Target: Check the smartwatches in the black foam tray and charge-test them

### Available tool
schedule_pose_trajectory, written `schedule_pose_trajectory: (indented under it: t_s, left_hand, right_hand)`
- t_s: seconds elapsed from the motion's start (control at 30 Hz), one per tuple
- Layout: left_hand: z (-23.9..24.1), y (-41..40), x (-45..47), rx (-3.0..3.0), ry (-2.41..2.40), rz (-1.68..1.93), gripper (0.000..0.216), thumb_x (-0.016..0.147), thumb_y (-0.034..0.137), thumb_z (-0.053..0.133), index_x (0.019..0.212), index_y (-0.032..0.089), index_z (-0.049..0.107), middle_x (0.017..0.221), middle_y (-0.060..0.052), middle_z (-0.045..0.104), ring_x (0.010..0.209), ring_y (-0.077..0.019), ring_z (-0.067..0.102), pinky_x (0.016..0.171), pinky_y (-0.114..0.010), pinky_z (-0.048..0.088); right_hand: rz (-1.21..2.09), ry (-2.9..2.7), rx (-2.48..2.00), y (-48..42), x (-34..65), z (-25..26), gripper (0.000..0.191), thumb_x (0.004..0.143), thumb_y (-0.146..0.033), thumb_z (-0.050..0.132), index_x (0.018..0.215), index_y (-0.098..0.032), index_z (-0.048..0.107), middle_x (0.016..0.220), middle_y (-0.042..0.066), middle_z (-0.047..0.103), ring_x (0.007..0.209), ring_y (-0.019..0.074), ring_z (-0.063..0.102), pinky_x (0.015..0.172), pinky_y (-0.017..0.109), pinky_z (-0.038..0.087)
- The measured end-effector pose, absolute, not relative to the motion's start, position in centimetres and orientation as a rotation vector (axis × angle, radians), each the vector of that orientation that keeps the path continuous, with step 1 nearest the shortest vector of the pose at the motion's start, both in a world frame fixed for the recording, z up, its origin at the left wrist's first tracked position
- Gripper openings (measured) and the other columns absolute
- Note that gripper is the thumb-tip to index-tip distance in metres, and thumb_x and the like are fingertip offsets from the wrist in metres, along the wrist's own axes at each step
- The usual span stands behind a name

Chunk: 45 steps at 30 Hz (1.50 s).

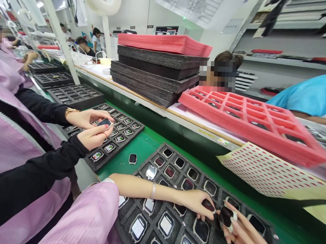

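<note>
Across the bottom of the view lies a black foam tray [172, 147] with rows of square smartwatch bodies in its cells. My left hand [194, 204], coming out of a pink sleeve with a silver bangle at the wrist, has its fingertips pinched on a dark watch body [208, 205] in the tray. My right hand [244, 235] enters from the lower right corner. It grips a dark-faced watch body [226, 217] just above the tray, with a white patch at its edge. My fingers partly hide both watch bodies.
On my left, a co-worker's hands [94, 128] in black sleeves hold a watch body over another black tray [116, 138]. A loose watch body [132, 158] lies on the green bench mat. Beyond stand a red foam tray [249, 125], stacked dark foam trays [154, 75] and a red-dotted sheet [268, 177].
</note>
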<state>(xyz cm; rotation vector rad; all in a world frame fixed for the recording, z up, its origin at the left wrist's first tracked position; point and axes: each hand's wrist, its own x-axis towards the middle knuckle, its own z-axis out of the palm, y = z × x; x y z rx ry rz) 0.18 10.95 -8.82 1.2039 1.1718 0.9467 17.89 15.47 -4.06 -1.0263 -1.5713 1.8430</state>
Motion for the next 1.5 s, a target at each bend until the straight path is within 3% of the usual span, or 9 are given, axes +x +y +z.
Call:
schedule_pose_trajectory:
  t_s: [0.23, 0.33, 0.4, 0.5, 1.0, 1.5]
  left_hand:
    - [-7.8, 8.9, 1.6, 1.274, 1.362, 1.052, 0.033, 0.073, 0.012, 0.059, 0.106, 0.013, 0.054, 0.061, 0.006, 0.054, 0.046, -0.0090, 0.056, 0.048, -0.022, 0.048]
    - [-7.2, 8.2, 2.0, 1.398, 1.404, 1.104, 0.030, 0.070, 0.011, 0.059, 0.099, 0.014, 0.056, 0.083, -0.002, 0.063, 0.075, -0.0165, 0.063, 0.072, -0.030, 0.051]
    - [-6.7, 7.8, 2.1, 1.476, 1.409, 1.131, 0.031, 0.070, 0.011, 0.058, 0.100, 0.015, 0.055, 0.100, -0.005, 0.064, 0.096, -0.0206, 0.060, 0.089, -0.034, 0.045]
    - [-6.0, 7.2, 2.1, 1.556, 1.414, 1.137, 0.033, 0.074, 0.014, 0.056, 0.107, 0.015, 0.053, 0.106, -0.007, 0.063, 0.103, -0.0219, 0.058, 0.094, -0.036, 0.042]
    - [-5.7, 6.6, 2.6, 1.700, 1.394, 1.028, 0.030, 0.076, 0.012, 0.052, 0.105, 0.018, 0.051, 0.091, -0.001, 0.066, 0.080, -0.0159, 0.061, 0.076, -0.027, 0.047]
    - [-5.3, 6.4, 2.6, 1.731, 1.424, 1.022, 0.027, 0.078, 0.015, 0.051, 0.104, 0.019, 0.050, 0.090, -0.001, 0.062, 0.080, -0.0163, 0.058, 0.075, -0.026, 0.044]
  right_hand:
    - [2.030, -1.410, -0.764, 15.2, 19.5, -5.9, 0.043, 0.073, -0.028, 0.075, 0.114, -0.021, 0.065, 0.080, 0.006, 0.063, 0.054, 0.0125, 0.052, 0.046, 0.024, 0.045]
    - [2.141, -1.368, -0.597, 14.7, 20.1, -6.4, 0.041, 0.077, -0.025, 0.071, 0.117, -0.020, 0.064, 0.081, 0.006, 0.063, 0.053, 0.0114, 0.052, 0.045, 0.023, 0.045]
    - [2.149, -1.343, -0.583, 14.5, 20.3, -6.7, 0.041, 0.077, -0.026, 0.070, 0.117, -0.018, 0.063, 0.077, 0.005, 0.062, 0.051, 0.0110, 0.051, 0.043, 0.023, 0.045]
    - [2.154, -1.316, -0.579, 14.3, 20.6, -7.0, 0.044, 0.078, -0.028, 0.069, 0.120, -0.017, 0.061, 0.073, 0.004, 0.060, 0.051, 0.0118, 0.052, 0.043, 0.024, 0.045]
    - [2.199, -1.314, -0.511, 14.4, 21.0, -7.6, 0.039, 0.077, -0.025, 0.070, 0.115, -0.017, 0.064, 0.085, 0.007, 0.064, 0.054, 0.0117, 0.054, 0.045, 0.024, 0.047]
    - [2.151, -1.366, -0.542, 13.9, 21.2, -7.0, 0.039, 0.077, -0.024, 0.071, 0.115, -0.016, 0.064, 0.078, 0.005, 0.063, 0.050, 0.0110, 0.054, 0.044, 0.024, 0.048]
